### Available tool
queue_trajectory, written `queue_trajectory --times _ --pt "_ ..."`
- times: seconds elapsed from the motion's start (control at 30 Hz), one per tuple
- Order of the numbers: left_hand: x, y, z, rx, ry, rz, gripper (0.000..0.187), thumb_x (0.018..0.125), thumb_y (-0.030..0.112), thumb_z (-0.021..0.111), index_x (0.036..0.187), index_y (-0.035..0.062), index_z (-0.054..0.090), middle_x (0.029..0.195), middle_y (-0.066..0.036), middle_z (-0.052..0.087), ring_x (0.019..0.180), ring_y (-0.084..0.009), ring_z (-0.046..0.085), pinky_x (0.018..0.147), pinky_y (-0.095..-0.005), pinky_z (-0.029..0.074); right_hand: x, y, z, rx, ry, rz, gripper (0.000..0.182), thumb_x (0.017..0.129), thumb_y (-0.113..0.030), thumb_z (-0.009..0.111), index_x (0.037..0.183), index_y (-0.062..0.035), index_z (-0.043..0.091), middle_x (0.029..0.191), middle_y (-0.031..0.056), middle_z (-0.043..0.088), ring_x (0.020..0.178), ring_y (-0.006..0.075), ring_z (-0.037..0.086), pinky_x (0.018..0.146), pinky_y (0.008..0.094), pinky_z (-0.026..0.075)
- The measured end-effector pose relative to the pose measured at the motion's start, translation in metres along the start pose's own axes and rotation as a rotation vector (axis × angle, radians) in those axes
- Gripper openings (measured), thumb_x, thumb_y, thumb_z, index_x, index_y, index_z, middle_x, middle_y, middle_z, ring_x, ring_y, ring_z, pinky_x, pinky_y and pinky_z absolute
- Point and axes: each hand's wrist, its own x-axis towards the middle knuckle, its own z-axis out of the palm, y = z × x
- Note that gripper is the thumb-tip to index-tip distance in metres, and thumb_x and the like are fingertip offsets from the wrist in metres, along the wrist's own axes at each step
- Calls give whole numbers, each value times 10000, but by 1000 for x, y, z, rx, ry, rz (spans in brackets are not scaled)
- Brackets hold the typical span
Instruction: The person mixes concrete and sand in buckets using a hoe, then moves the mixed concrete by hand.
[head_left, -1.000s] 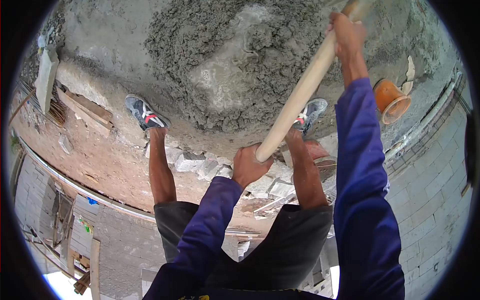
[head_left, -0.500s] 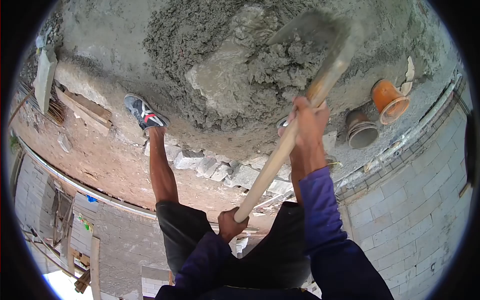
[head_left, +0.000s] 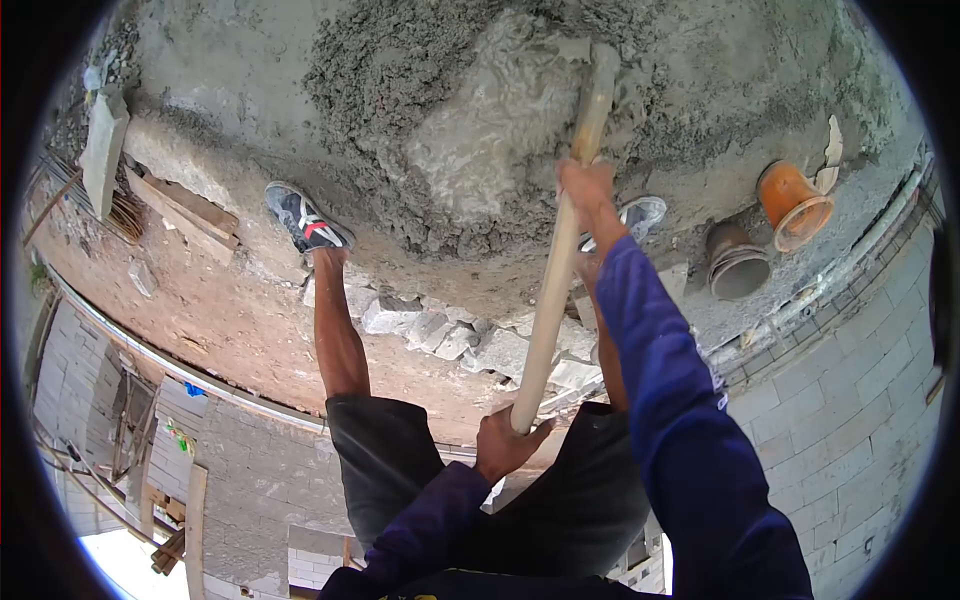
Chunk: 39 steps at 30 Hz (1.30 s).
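A hoe with a long wooden handle slants up from between my legs. My left hand is closed around the butt of the handle, low by my shorts. Further up, my right hand grips the same handle. The hoe's blade is mostly sunk in wet grey mortar; only its upper edge near the handle's head shows. Drier, crumbly mix surrounds the wet patch. My shoes stand on either side of the near edge of the pile.
An orange bucket and a grey-coated bucket lie tipped on the right. Broken blocks line the slab's edge below the pile. A wooden plank and a pale slab piece lie left. Block walls stand around.
The hoe's head has swung left and its blade, visible and loaded with mortar before, is now down in the wet patch. Both hands keep hold; my right hand has moved up and slightly left in view.
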Motion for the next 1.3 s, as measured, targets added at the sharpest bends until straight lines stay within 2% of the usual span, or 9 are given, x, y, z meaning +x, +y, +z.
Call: queue_trajectory --times 0.23,0.4,0.47,0.57,0.63,0.77,1.0,1.1,1.3 --pt "16 -47 -19 13 82 65 243 786 279 762 882 57 738 742 -170 702 697 -344 706 643 -418 565 -88 -65 -17 302 72 -200 239 810 -47 671 965 5 497 679 71 561 459 152 544 400 302 453" --pt "160 109 -47 -103 202 540 314 786 240 780 750 -32 627 567 -112 591 507 -124 569 489 -332 463 13 -224 -25 223 25 -537 287 833 -54 647 1047 89 521 792 123 611 552 148 579 477 306 519" --pt "185 175 -65 -184 43 349 316 790 224 784 722 -33 613 572 -57 566 522 -75 501 459 -303 420 80 -281 -21 16 71 -361 325 879 -185 587 1130 20 569 885 160 649 748 295 646 641 481 524" --pt "172 196 -57 -327 -13 254 279 791 232 757 764 -24 649 617 -112 635 561 -135 611 522 -329 482 120 -275 2 -223 104 -459 245 847 -152 584 997 43 585 822 171 624 699 300 627 566 463 507" --pt "136 166 -47 -404 64 227 300 778 224 787 722 -16 616 600 -81 618 536 -114 578 498 -323 463 64 -233 13 -200 -51 -350 260 832 -65 620 1014 106 548 741 120 606 550 157 588 471 309 514" --pt "58 103 -32 -201 46 50 388 740 292 844 701 -4 595 566 -69 579 501 -123 535 502 -346 464 24 -113 21 -192 23 -159 303 782 -125 632 923 142 606 731 190 660 597 259 670 510 399 521" --pt "5 -39 -14 206 101 54 356 784 323 794 906 -4 723 687 -186 689 628 -311 709 595 -397 556 -76 10 1 222 47 17 166 848 -59 617 934 -36 477 638 60 521 449 155 518 375 325 446" --pt "18 -55 -19 102 163 130 324 754 341 787 831 38 705 730 -189 695 689 -366 698 641 -444 568 -105 -35 -17 377 55 -52 167 835 -31 593 940 -36 464 670 70 517 444 152 508 373 321 435" --pt "162 110 -82 256 502 539 229 782 242 751 787 32 661 630 -187 640 581 -384 652 554 -425 523 -12 -244 -19 439 -54 -429 216 851 -61 605 954 34 441 729 51 466 547 105 490 424 259 471"
